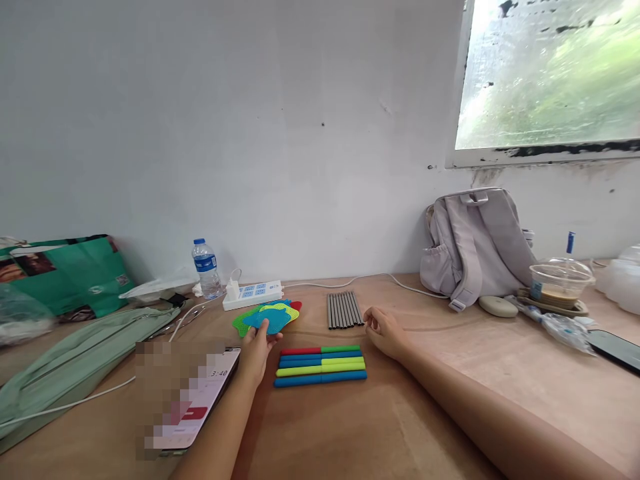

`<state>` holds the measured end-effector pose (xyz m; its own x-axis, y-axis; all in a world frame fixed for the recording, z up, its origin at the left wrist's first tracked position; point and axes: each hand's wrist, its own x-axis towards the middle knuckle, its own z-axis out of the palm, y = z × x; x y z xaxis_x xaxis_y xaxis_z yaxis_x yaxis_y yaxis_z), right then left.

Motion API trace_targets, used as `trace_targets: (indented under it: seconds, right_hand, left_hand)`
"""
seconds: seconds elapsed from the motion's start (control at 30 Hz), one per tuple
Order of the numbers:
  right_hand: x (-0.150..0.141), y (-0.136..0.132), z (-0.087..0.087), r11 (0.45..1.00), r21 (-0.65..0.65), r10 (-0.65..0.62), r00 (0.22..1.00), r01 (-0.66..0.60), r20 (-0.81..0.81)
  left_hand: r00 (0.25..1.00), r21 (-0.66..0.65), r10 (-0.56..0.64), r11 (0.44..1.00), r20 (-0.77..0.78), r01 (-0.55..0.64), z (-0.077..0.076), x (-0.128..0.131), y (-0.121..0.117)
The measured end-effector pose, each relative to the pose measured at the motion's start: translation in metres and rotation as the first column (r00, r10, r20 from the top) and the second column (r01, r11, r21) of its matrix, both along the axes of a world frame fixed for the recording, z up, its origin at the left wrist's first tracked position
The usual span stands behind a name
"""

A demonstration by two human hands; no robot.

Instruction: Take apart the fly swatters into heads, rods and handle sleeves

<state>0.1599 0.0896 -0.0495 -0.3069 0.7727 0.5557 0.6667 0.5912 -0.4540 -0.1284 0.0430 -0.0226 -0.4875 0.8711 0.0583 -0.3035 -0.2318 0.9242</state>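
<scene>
My left hand (257,350) reaches forward and pinches the near edge of a blue flat mesh piece (273,320), which lies on top of a small pile of green, yellow and red mesh pieces (243,321). My right hand (384,331) rests on the wooden table (450,393) with its fingers curled, right beside a row of several dark metal straws (344,309). Between my hands lies a tidy row of coloured tubes (321,366), red, green, blue and yellow.
A phone (200,400) lies near my left forearm. A white power strip (253,294) and a water bottle (206,268) stand by the wall. Left are a green pouch (75,363) and a green bag (65,273). Right are a grey backpack (475,247), a plastic cup (559,283) and another phone (616,348).
</scene>
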Motion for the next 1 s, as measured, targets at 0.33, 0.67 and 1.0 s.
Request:
trace_targets:
  seconds: [0.33, 0.67, 1.0]
  right_hand:
    - [0.0001, 0.0021, -0.0005, 0.998, -0.046, -0.032, 0.998, 0.029, -0.047]
    - [0.0024, 0.0040, -0.0039, 0.996, -0.084, -0.032, 0.996, 0.025, -0.082]
    - [0.0015, 0.0033, -0.0032, 0.993, -0.116, -0.029, 0.981, 0.007, -0.192]
  left_hand:
    - [0.997, 0.054, -0.045, 0.998, 0.054, 0.042, 0.0053, -0.0003, 0.0003]
    - [0.994, 0.035, -0.011, 0.999, 0.109, 0.007, 0.0064, -0.0041, 0.0017]
    - [0.997, 0.084, -0.054, 0.995, 0.052, 0.050, 0.0043, -0.0053, -0.0002]
